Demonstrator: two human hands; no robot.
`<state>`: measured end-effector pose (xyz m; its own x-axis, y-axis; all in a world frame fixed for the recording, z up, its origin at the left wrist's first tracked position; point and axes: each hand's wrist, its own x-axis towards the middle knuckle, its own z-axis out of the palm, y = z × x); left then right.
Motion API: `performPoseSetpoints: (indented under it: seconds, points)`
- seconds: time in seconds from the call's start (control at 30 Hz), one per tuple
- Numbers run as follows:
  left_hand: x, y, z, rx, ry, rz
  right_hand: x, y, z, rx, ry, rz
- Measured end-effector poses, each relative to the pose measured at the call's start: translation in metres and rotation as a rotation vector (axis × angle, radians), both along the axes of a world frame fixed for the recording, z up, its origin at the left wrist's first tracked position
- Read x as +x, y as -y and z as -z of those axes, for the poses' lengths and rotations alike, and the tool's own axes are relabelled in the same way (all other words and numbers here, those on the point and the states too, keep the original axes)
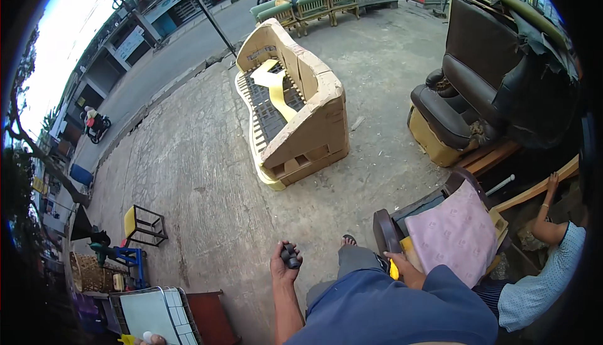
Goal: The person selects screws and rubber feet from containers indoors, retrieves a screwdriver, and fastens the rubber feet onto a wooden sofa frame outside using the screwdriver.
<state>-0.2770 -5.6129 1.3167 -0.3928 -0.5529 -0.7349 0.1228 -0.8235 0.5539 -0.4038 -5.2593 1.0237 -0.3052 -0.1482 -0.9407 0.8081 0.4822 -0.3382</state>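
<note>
My left hand [284, 263] is closed around small black rounded pieces [290, 255], held out over the concrete beside my leg. My right hand [409, 272] is closed on a yellow object [394, 271], too partly hidden to identify, beside a dark brown armrest [384, 227]. That armrest belongs to a worn seat piece on my right, with a pink patterned cloth [449, 235] lying over it. My sandaled foot [348, 241] is on the concrete just left of the seat.
Ahead stand a stripped sofa frame [308, 131] and worn brown seats [449, 119]. A co-worker [540, 276] grips a wooden plank [531, 193] at right. A stool frame [146, 226] and another person's hand [154, 339] are at lower left. A motorbike [98, 128] is on the road.
</note>
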Motion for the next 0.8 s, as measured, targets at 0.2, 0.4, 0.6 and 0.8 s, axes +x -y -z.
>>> performPoseSetpoints:
  seconds: [0.2,0.4,0.6,0.8]
  points:
    - [-0.130,0.220,0.107,0.091,0.256,0.253,-0.235,0.301,-0.044,-0.116,-0.166,-0.166]
    - [-0.236,0.499,0.229,0.118,0.307,0.382,-0.340,0.547,-0.011,-0.266,-0.081,0.097]
    - [-0.327,0.780,0.387,0.264,0.301,0.271,-0.355,0.794,0.085,-0.189,0.146,0.115]
    - [-0.410,0.947,0.512,0.429,0.252,0.231,-0.462,0.989,0.102,-0.091,-0.137,-0.270]
